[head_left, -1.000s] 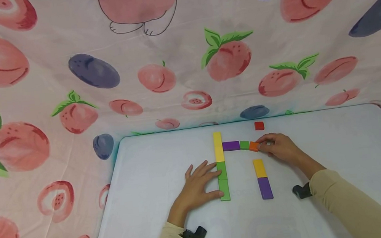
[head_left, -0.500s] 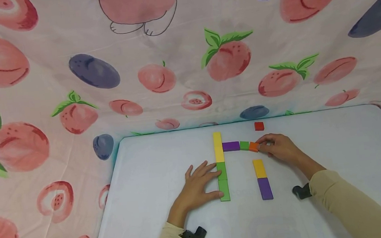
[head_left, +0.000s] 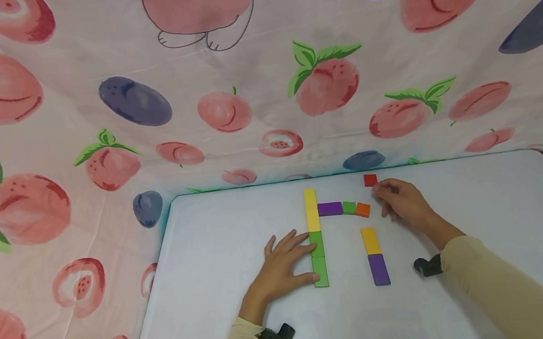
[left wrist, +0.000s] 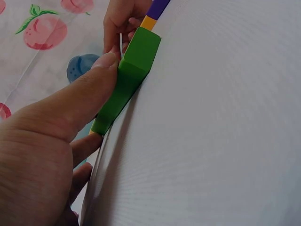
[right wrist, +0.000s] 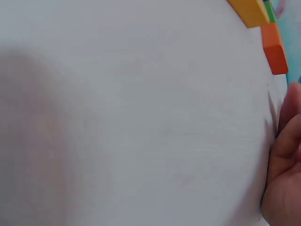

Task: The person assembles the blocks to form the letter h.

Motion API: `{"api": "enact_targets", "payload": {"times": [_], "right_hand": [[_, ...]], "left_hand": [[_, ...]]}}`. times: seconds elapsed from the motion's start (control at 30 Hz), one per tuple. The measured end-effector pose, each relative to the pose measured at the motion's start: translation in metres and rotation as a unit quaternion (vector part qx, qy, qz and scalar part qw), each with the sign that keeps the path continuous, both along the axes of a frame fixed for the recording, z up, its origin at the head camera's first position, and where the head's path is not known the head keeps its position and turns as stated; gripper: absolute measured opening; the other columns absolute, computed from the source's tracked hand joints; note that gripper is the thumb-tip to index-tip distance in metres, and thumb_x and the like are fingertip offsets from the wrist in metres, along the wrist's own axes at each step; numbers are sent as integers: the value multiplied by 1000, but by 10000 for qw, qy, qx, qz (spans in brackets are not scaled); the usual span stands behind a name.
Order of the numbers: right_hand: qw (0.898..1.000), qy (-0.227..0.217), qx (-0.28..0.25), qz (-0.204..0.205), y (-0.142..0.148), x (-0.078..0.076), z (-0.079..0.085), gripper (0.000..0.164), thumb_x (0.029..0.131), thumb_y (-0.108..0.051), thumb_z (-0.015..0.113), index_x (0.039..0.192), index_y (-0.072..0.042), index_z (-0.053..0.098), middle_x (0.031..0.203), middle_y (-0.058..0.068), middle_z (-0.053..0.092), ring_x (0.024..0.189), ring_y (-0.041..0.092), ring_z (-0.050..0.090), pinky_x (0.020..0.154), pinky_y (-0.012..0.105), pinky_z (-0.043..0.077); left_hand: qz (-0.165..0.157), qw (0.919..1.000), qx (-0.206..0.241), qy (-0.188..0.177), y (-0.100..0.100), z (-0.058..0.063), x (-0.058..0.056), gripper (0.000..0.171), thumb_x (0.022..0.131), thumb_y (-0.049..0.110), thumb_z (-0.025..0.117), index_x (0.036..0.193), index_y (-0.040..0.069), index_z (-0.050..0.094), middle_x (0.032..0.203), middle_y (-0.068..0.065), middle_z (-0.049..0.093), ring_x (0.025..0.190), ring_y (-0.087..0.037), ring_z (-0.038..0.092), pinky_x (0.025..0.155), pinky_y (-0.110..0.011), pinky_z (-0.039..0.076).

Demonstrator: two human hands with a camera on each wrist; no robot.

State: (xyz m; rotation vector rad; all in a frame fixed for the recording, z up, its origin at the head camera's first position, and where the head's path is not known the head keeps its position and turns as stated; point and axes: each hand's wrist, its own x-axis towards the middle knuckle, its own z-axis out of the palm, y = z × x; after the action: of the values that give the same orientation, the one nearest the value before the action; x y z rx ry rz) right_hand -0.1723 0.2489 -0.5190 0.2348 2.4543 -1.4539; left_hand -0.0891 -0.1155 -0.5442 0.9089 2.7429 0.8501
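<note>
In the head view, my left hand [head_left: 281,269] lies with spread fingers against a column of two green blocks [head_left: 320,268]; its thumb and fingertips touch them. Yellow blocks [head_left: 311,209] continue the column at its far end. From these a row runs right: a purple block [head_left: 330,209], a small green block [head_left: 349,208] and an orange block [head_left: 362,210], slightly angled. My right hand [head_left: 404,203] is beside the row, its bent fingers apart from the orange block [right wrist: 274,49]. Its fingertips are at the near right corner of a red block [head_left: 369,179]; contact is unclear.
A yellow-orange block [head_left: 370,240] and a purple block [head_left: 379,269] stand end to end, right of the column and below the row. All lie on a white table [head_left: 209,235]. A fruit-print cloth [head_left: 238,74] hangs behind and to the left.
My right hand has let go of the orange block and moved slightly up and right, to the red block. The left hand and the blocks have stayed in place.
</note>
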Motion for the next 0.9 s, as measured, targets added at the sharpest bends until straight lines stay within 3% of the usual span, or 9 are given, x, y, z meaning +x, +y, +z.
{"api": "enact_targets", "payload": {"times": [0.17, 0.27, 0.53, 0.7, 0.9], "right_hand": [[9970, 404, 534, -384, 3, -14, 4, 55, 103, -52, 53, 143, -15, 53, 91, 13, 62, 67, 23, 64, 61, 28, 54], [9952, 522, 808, -185, 7, -24, 3, 55, 104, -49, 52, 147, -15, 51, 89, 12, 63, 68, 23, 65, 63, 27, 53], [9947, 149, 984, 248, 12, -36, 0, 54, 105, -43, 55, 151, -16, 49, 86, 9, 60, 70, 24, 62, 65, 29, 51], [9942, 117, 1026, 298, 13, -37, -3, 50, 104, -39, 58, 147, -13, 52, 97, 12, 58, 72, 23, 63, 67, 28, 51], [9919, 511, 1079, 440, 12, -33, -5, 41, 103, -28, 62, 139, -11, 53, 122, 18, 60, 72, 22, 65, 70, 26, 53]], "left_hand": [[14, 9999, -15, -120, 0, 0, 0, 68, 87, 61, 72, 147, 33, 55, 162, 10, 40, 158, -19, 21, 123, -63, 4], [24, 9999, -16, -148, 0, 1, 0, 68, 87, 61, 72, 147, 33, 55, 162, 10, 40, 158, -19, 21, 124, -63, 4], [22, 9999, -48, -143, 0, 1, 0, 68, 87, 61, 72, 147, 33, 55, 163, 10, 40, 158, -19, 21, 124, -62, 4], [31, 9999, -25, -130, 0, 2, 1, 68, 87, 61, 72, 147, 33, 55, 162, 10, 40, 158, -19, 20, 124, -62, 3], [51, 9999, -42, -123, 0, 0, 0, 68, 87, 61, 72, 146, 33, 56, 163, 11, 40, 158, -18, 20, 124, -61, 3]]}}
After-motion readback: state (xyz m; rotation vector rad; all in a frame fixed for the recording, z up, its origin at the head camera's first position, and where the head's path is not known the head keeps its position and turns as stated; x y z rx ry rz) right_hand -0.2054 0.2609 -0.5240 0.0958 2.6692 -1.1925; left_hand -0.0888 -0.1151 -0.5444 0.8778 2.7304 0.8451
